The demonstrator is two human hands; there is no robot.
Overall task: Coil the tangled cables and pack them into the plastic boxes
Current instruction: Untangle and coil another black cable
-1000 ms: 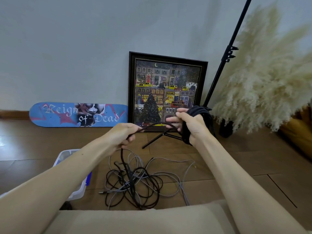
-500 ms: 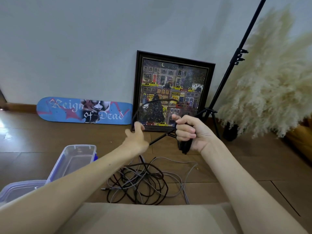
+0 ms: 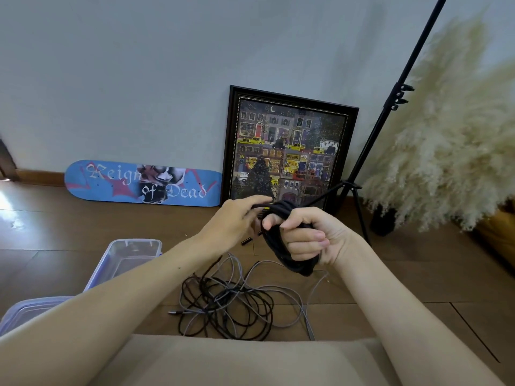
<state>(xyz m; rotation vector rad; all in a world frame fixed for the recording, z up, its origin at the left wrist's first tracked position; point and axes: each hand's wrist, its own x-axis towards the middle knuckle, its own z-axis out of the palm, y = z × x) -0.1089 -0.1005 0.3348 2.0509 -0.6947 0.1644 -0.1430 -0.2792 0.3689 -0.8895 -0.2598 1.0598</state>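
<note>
**Right hand clamped on the coil, left hand working the tail**

Right hand is fisted round a black coil, fingers curled through its loops, holding it up above the floor. Left hand, just beside it, pinches the tail where it crosses the top of the coil. The left fingertips are mostly hidden behind the hand.

This looks like the binding step, with the last length wrapped round the bundle. To do it well, the right grip should stay firm so no loop springs out. Each wrap should sit snug beside the last across the coil's middle. Enough tail should be left to tuck under a wrap, without kinking the plug end.

Lower down, a tangle of black and grey cables lies on the floor, not yet coiled. To its left are two clear boxes. The near box is partly behind the left forearm, and the far box is open, with no cable visible inside. A skateboard and a picture lean against the wall.
</note>
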